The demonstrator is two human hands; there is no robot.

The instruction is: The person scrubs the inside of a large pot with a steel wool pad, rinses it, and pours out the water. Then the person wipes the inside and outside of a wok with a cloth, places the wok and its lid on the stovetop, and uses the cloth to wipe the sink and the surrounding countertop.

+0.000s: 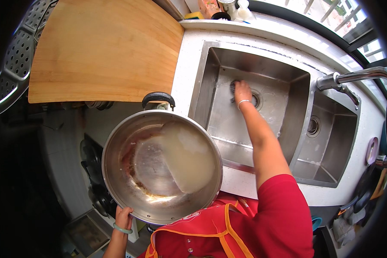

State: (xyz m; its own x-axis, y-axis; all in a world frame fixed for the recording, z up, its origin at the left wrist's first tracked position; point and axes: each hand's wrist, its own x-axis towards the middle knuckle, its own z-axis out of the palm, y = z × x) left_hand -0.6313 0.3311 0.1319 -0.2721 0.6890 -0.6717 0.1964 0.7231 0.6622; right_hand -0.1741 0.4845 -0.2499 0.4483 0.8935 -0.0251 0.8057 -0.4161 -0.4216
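Note:
My left hand grips the near rim of a large stainless steel pot, its thumb over the edge. The pot is tilted, and cloudy pale liquid pools on its right side. Brownish residue marks the inner bottom. A black loop handle stands at the pot's far side; any handle under my left hand is hidden. My right hand reaches down into the larger sink basin, its fingers on a dark scouring pad beside the drain. The fingers cover part of the pad.
A wooden board lies at the upper left, with a perforated metal rack beyond it. Right of the large basin are a smaller basin and a chrome faucet. Bottles and a yellow sponge stand on the window ledge.

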